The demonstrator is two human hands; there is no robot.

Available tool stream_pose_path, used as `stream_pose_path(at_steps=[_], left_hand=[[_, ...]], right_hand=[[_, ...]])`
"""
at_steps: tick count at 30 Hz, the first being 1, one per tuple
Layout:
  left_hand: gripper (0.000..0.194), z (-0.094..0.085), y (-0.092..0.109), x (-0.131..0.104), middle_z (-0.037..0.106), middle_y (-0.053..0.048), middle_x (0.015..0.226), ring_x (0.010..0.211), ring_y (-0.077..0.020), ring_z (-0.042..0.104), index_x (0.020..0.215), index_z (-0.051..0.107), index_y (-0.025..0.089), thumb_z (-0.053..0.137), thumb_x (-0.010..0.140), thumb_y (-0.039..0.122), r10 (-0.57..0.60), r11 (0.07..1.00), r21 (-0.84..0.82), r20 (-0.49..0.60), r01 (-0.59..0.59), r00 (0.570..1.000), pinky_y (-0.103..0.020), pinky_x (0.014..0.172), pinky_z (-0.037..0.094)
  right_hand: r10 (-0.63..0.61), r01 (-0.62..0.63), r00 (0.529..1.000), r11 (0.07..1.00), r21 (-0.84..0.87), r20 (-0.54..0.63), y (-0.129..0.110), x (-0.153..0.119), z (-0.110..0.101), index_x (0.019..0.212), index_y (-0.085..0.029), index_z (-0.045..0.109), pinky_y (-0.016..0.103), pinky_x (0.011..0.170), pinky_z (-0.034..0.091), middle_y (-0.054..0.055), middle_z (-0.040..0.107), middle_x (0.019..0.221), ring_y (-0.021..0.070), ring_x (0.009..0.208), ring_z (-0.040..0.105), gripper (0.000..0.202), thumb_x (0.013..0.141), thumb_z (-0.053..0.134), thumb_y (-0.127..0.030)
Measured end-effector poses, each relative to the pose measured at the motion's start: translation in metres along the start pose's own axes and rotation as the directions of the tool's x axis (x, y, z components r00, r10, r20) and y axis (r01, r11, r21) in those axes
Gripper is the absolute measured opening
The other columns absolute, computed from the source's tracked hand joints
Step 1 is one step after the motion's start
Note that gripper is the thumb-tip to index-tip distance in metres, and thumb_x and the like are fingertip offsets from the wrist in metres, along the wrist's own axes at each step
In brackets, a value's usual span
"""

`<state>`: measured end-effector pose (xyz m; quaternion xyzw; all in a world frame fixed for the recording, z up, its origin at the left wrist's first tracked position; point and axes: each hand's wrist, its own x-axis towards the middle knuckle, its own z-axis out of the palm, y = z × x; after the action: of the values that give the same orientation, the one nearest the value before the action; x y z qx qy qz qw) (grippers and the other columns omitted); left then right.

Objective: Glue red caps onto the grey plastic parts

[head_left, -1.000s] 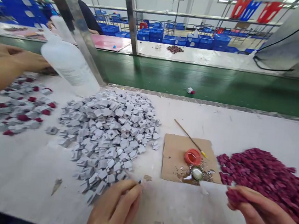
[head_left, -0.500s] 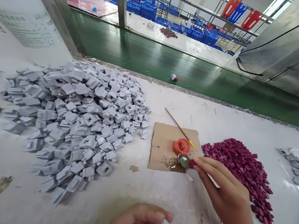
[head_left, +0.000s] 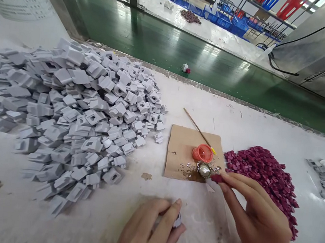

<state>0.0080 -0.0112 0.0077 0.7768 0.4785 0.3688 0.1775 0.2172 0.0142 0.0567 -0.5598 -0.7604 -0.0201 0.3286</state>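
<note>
Left hand (head_left: 148, 230) turned over, one grey piece (head_left: 178, 220) (pinched)

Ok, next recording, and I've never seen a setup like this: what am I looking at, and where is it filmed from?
There is no machine handling things here, just a person's two bare hands. Every picture comes from one camera worn on the head, looking forward and down.

On the pale table, a heap of grey pieces lies to the left and a heap of maroon pieces to the right. Between them, a cardboard sheet bears a small red tub and a round cap. Beyond the table's edge runs a green strip.

The left hand holds a grey piece; the right hand pinches a maroon piece beside the cap.
</note>
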Motion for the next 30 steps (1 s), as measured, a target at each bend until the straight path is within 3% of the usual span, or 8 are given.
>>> stream_pose_path(at_steps=[4, 9, 13, 18, 23, 27, 30], left_hand=[[0.022, -0.002, -0.004, -0.004, 0.074, -0.004, 0.099, 0.092, -0.0175, 0.071, 0.108, 0.068, 0.021, 0.054, 0.095, 0.031, 0.0, 1.0, 0.029, 0.088, -0.003, 0.996, -0.025, 0.086, 0.055], [0.024, -0.005, -0.009, -0.006, 0.074, -0.006, 0.1, 0.094, -0.0179, 0.07, 0.113, 0.066, 0.018, 0.055, 0.095, 0.029, 0.0, 1.0, 0.006, 0.113, -0.001, 0.994, -0.024, 0.089, 0.055], [0.023, -0.004, -0.007, -0.006, 0.073, -0.008, 0.1, 0.096, -0.0183, 0.07, 0.113, 0.065, 0.015, 0.056, 0.094, 0.025, 0.029, 1.0, -0.015, 0.107, -0.027, 0.994, -0.024, 0.088, 0.055], [0.02, 0.0, 0.0, -0.008, 0.072, -0.007, 0.098, 0.095, -0.0181, 0.068, 0.107, 0.066, 0.016, 0.051, 0.096, 0.024, -0.075, 0.995, -0.058, 0.052, 0.078, 0.996, -0.027, 0.089, 0.054], [0.018, -0.001, -0.001, -0.005, 0.071, -0.009, 0.098, 0.093, -0.018, 0.068, 0.109, 0.063, 0.014, 0.054, 0.095, 0.021, -0.027, 0.998, -0.059, 0.043, 0.03, 0.999, -0.027, 0.087, 0.055], [0.022, -0.007, -0.006, 0.001, 0.07, -0.008, 0.099, 0.093, -0.0168, 0.069, 0.112, 0.06, 0.014, 0.059, 0.092, 0.024, -0.002, 0.999, -0.052, 0.085, 0.006, 0.996, -0.024, 0.085, 0.056], [0.025, -0.014, -0.009, 0.006, 0.07, -0.006, 0.1, 0.091, -0.0132, 0.07, 0.113, 0.059, 0.017, 0.061, 0.091, 0.03, -0.051, 0.989, -0.131, 0.121, 0.067, 0.991, -0.019, 0.084, 0.056]], right_hand=[[0.147, -0.16, 0.986, 0.965, 0.206, 0.077, -0.028, -0.022, 0.0, 0.108, -0.02, 0.062, 0.018, 0.078, 0.056, 0.003, 0.065, 0.099, 0.0123, 0.091, 0.064, 0.023, 0.089, 0.059, -0.008], [0.168, -0.187, 0.982, 0.907, 0.377, 0.083, -0.05, -0.038, 0.017, 0.103, -0.017, 0.062, 0.021, 0.068, 0.058, 0.004, 0.066, 0.09, 0.015, 0.084, 0.066, 0.029, 0.08, 0.062, 0.001], [0.161, -0.192, 0.981, 0.897, 0.398, 0.11, -0.051, -0.038, 0.025, 0.103, -0.016, 0.062, 0.02, 0.071, 0.058, 0.004, 0.065, 0.091, 0.0137, 0.084, 0.065, 0.028, 0.081, 0.062, 0.002], [0.101, -0.177, 0.974, 0.9, 0.397, 0.204, -0.051, -0.034, 0.024, 0.104, -0.015, 0.06, 0.018, 0.071, 0.058, 0.005, 0.064, 0.093, 0.0123, 0.085, 0.065, 0.028, 0.083, 0.062, 0.002], [0.051, -0.156, 0.966, 0.898, 0.411, 0.254, -0.051, -0.03, 0.022, 0.105, -0.014, 0.06, 0.018, 0.075, 0.058, 0.006, 0.062, 0.095, 0.0125, 0.088, 0.064, 0.025, 0.086, 0.061, 0.002], [0.0, -0.159, 0.933, 0.897, 0.412, 0.36, -0.042, -0.03, 0.017, 0.124, -0.016, 0.055, 0.019, 0.087, 0.056, 0.008, 0.062, 0.109, 0.0138, 0.103, 0.062, 0.029, 0.096, 0.052, -0.01], [0.073, -0.191, 0.947, 0.912, 0.363, 0.313, -0.036, -0.035, 0.013, 0.135, -0.019, 0.048, 0.018, 0.089, 0.054, 0.008, 0.059, 0.115, 0.0132, 0.104, 0.06, 0.035, 0.1, 0.044, -0.018]])
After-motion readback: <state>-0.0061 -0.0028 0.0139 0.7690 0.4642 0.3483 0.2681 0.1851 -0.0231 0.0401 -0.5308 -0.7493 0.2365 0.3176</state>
